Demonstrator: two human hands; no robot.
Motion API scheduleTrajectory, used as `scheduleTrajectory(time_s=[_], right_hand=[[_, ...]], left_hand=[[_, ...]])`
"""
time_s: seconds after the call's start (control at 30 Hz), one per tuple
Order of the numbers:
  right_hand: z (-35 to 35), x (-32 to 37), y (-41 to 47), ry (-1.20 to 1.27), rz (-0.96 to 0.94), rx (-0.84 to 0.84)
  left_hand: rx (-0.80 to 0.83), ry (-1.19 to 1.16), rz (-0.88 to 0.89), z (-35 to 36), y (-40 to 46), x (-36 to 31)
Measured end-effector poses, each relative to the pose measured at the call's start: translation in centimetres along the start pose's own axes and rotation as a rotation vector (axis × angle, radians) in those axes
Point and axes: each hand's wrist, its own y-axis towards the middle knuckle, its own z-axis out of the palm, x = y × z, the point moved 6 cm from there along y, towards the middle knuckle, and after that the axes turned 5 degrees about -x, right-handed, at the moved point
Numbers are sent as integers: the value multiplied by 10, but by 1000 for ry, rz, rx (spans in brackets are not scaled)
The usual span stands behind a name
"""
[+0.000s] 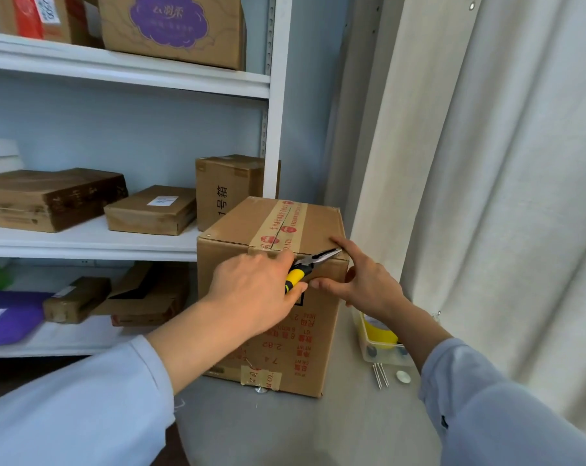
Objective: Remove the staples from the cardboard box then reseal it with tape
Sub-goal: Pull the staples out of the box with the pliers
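Observation:
A brown cardboard box with red print stands upright on the grey surface, a strip of printed tape running across its top. My left hand grips the yellow-handled needle-nose pliers, whose jaws point right at the box's near top right corner. My right hand rests against that corner, forefinger stretched along the top edge and thumb on the front face. A small staple shows at the top's near left corner.
White shelving with several cardboard parcels stands left of and behind the box. A clear tub holding a yellow tape roll sits at the right, with loose nails and a small disc beside it. A pale curtain hangs at the right.

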Motion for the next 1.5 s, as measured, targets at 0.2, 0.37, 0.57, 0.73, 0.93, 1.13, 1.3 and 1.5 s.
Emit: scheduleTrajectory(time_s=[0.2, 0.37, 0.57, 0.73, 0.93, 1.13, 1.3, 1.5], right_hand=[[1, 0, 0, 1, 2, 2], [2, 0, 1, 20, 5, 4], [0, 1, -1, 14, 7, -15], [-1, -1, 0, -3, 4, -32], [-1, 2, -2, -7, 8, -15], [2, 1, 0, 18, 2, -21], [2, 1, -1, 17, 5, -15], [2, -2, 1, -14, 9, -32]], left_hand=[[180, -3, 67, -11, 18, 11], [231, 65, 159, -19, 32, 13], [128, 23, 116, -10, 15, 7], [49, -78, -6, -2, -2, -2], [62, 12, 13, -8, 4, 3], [158, 125, 155, -19, 29, 9], [140, 93, 161, -16, 25, 9], [24, 43, 22, -2, -3, -6]])
